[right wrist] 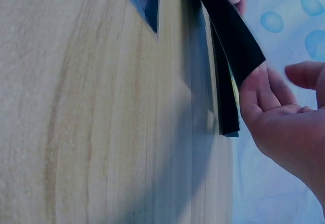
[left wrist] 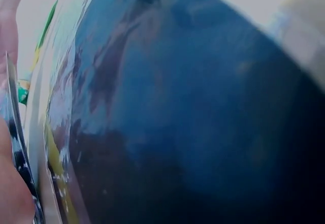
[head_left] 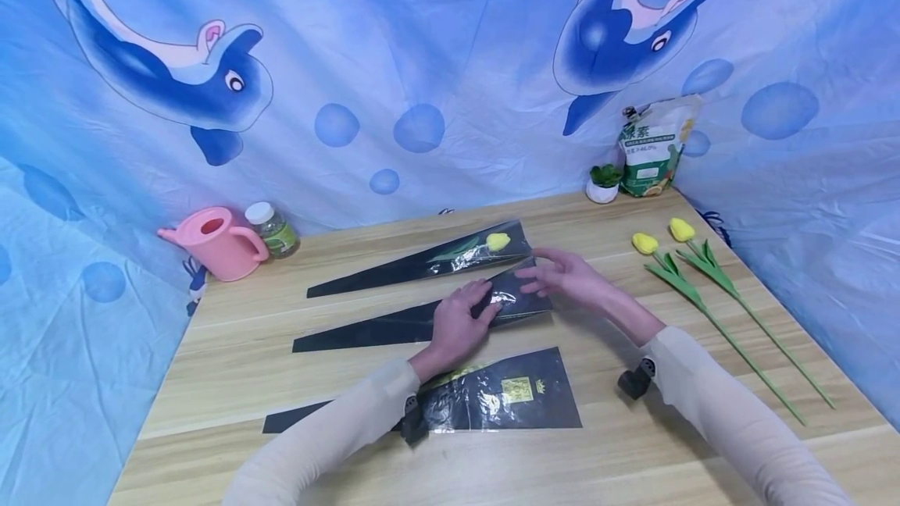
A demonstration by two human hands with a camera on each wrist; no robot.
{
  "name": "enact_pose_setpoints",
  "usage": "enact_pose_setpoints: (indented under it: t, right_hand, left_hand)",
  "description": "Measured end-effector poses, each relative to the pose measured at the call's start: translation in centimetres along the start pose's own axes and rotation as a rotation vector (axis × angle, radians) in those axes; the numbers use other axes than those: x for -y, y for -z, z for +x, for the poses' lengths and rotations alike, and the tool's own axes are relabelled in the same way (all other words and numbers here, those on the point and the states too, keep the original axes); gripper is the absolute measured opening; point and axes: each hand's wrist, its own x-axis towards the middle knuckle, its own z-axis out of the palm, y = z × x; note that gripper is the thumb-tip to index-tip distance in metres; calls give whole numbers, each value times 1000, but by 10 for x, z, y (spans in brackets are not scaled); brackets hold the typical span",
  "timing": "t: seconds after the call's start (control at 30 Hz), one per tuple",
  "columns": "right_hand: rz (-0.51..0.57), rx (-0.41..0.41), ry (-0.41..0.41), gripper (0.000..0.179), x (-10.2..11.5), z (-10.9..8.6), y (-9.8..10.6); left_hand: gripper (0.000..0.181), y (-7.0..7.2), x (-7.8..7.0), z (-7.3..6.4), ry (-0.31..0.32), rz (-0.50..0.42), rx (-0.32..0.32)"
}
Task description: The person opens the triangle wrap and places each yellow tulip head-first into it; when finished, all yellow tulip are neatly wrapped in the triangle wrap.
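Observation:
A dark, clear-fronted flower sleeve (head_left: 395,326), long and tapered, lies in the middle of three such sleeves. My left hand (head_left: 460,322) holds its wide part, thumb toward the near side and fingers toward the far side. At the wide mouth, my right hand (head_left: 566,278) touches the edge with its fingertips; in the right wrist view its thumb stands apart from the raised sleeve end (right wrist: 236,36). The far sleeve (head_left: 380,276) has a yellow tulip (head_left: 498,241) inside. Nearest me is another sleeve (head_left: 555,404) with gold print, partly hidden by my left forearm.
Two yellow tulips with green stems, one nearer (head_left: 644,244) and one farther (head_left: 681,230), lie at the right. A pink watering can (head_left: 225,244) and lidded jar (head_left: 280,234) stand back left. A small potted plant (head_left: 602,186) and a green-white bag (head_left: 654,151) stand back right.

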Motion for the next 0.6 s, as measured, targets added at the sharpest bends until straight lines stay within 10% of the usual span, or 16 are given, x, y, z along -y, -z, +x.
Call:
enact_pose_setpoints:
  t: [0.3,0.6]
  right_hand:
    - [51,4,-11,61,-3,1,1]
    - [48,49,55,60,-4,0,3]
  left_hand:
    - [71,1,-8,6,-5,35,145]
    - [53,-3,-8,8,-28,-18,90]
